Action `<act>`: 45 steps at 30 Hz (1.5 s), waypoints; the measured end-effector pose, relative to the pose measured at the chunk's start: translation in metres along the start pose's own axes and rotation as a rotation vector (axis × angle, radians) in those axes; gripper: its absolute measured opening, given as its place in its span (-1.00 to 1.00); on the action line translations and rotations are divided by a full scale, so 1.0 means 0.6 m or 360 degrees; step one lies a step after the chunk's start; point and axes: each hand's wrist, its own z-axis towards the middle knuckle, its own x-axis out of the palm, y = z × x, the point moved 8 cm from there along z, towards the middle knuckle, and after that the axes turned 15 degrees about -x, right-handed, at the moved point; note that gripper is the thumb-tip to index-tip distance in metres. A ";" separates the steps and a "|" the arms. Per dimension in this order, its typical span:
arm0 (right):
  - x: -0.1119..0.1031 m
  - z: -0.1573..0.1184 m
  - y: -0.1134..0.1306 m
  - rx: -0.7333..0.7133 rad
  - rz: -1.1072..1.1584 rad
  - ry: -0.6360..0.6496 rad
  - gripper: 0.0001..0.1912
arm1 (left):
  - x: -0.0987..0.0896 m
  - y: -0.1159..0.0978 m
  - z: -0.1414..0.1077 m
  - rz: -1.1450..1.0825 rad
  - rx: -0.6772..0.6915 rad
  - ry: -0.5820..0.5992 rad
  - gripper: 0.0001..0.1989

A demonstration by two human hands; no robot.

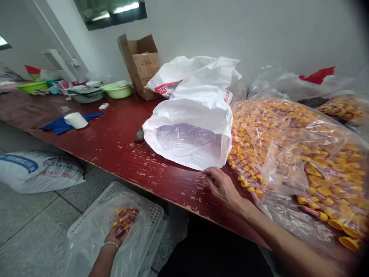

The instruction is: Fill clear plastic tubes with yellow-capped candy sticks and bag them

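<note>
The left hand gripped a few yellow caps in a clear bag on a crate on the floor; the open right hand touched a white sack on the bench, beside a full bag of caps.

The clear bag of yellow bottle caps is cut off by the right edge. The contents of the white sack are blurred behind plastic film.

Left hand lowered, right hand extended forward.
</note>
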 end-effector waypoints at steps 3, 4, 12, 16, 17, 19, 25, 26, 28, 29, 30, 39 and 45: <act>0.022 0.075 -0.041 -0.0030 -0.0317 0.0204 -0.69 | -0.017 -0.002 0.013 -0.0077 -0.0104 -0.0131 -0.71; 0.030 0.095 -0.062 0.0017 -0.0430 0.0286 -0.67 | -0.020 -0.010 0.013 -0.0109 -0.0095 -0.0168 -0.68; 0.093 0.105 -0.132 0.0145 -0.0653 0.0584 -0.56 | 0.107 -0.198 -0.216 0.0025 0.1183 0.0121 -0.52; 0.091 0.069 -0.107 0.0079 -0.0672 0.0514 -0.52 | 0.263 -0.201 -0.416 0.0577 0.1736 0.0568 -0.69; 0.084 0.061 -0.097 0.0041 -0.0641 0.0478 -0.52 | 0.295 -0.190 -0.451 0.0684 0.1816 0.0652 -0.67; 0.068 0.047 -0.070 -0.0062 -0.0495 0.0397 -0.50 | 0.345 -0.170 -0.497 0.0779 0.1902 0.0798 -0.56; 0.008 -0.009 0.000 -0.0077 0.0026 0.0171 -0.48 | 0.416 -0.103 -0.514 0.0702 0.1082 0.1533 -0.44; 0.006 -0.018 0.010 -0.0078 0.0085 0.0200 -0.49 | 0.419 -0.090 -0.520 0.0668 0.0930 0.1647 -0.45; 0.008 -0.034 0.029 -0.0115 0.0225 0.0274 -0.49 | 0.417 -0.071 -0.533 0.0631 0.0776 0.1762 -0.48; 0.009 -0.040 0.038 -0.0143 0.0307 0.0281 -0.48 | 0.414 -0.063 -0.538 0.0637 0.0752 0.1770 -0.49; 0.007 -0.047 0.045 -0.0159 0.0389 0.0258 -0.47 | 0.412 -0.055 -0.543 0.0654 0.0739 0.1768 -0.51; -0.008 -0.131 0.054 0.0280 0.0809 -0.0198 -0.67 | 0.378 0.032 -0.546 0.0654 0.0276 0.1802 -0.70; -0.012 -0.153 0.090 0.0060 0.0241 0.0181 -0.78 | 0.374 0.083 -0.576 0.1076 0.0159 0.2069 -0.64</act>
